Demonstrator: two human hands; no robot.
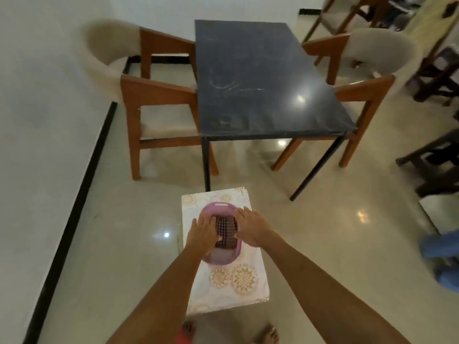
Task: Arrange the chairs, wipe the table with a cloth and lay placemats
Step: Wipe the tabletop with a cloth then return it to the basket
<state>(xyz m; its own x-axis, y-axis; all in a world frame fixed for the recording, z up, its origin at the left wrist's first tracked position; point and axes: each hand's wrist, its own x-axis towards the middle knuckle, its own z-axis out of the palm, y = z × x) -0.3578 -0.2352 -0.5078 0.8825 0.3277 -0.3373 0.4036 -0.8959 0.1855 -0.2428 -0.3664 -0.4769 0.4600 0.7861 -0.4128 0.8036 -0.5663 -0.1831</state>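
Observation:
A dark blue-black table (260, 78) stands ahead, smeared with pale streaks. One wooden chair with a beige back (154, 95) is tucked at its left side, another (365, 70) at its right. Close in front of me a small stand with a white floral cover (248, 276) carries a pink plastic basket (218, 207). Inside the basket lies a folded checked cloth (226, 230). My left hand (202, 233) rests on the cloth's left side and my right hand (250, 227) on its right, fingers spread over it and the basket rim.
A white wall with a black skirting (74, 194) runs along the left. Dark wooden furniture (437, 165) and more chairs (347, 18) crowd the right and far right. A blue object (444, 259) sits at the right edge. The tiled floor is glossy.

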